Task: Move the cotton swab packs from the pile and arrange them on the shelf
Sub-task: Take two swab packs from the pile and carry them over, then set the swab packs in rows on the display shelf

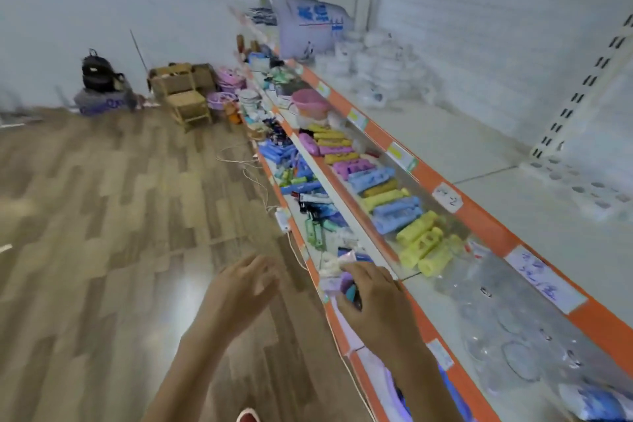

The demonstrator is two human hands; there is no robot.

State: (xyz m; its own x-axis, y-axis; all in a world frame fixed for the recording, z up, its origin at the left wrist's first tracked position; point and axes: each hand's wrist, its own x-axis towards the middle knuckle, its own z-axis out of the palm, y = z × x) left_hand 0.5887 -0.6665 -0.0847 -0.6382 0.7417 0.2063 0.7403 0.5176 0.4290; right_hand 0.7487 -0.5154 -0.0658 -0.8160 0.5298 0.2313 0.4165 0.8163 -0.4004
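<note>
Right hand (373,298) grips a purple pack (337,283) — left hand (243,281) open.

Open wood floor (120,216) lay left of the shelving, crossed near its edge by a white cable (253,178). The lowest shelf (310,267) was crowded with small packs, the middle shelf (346,212) with plastic rollers (394,202); the top shelf (479,151) stood largely bare.

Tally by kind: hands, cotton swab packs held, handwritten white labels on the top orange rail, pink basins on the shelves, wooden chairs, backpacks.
Hands: 2
Cotton swab pack held: 1
Handwritten white labels: 2
Pink basin: 1
Wooden chair: 1
Backpack: 1
Total: 8
</note>
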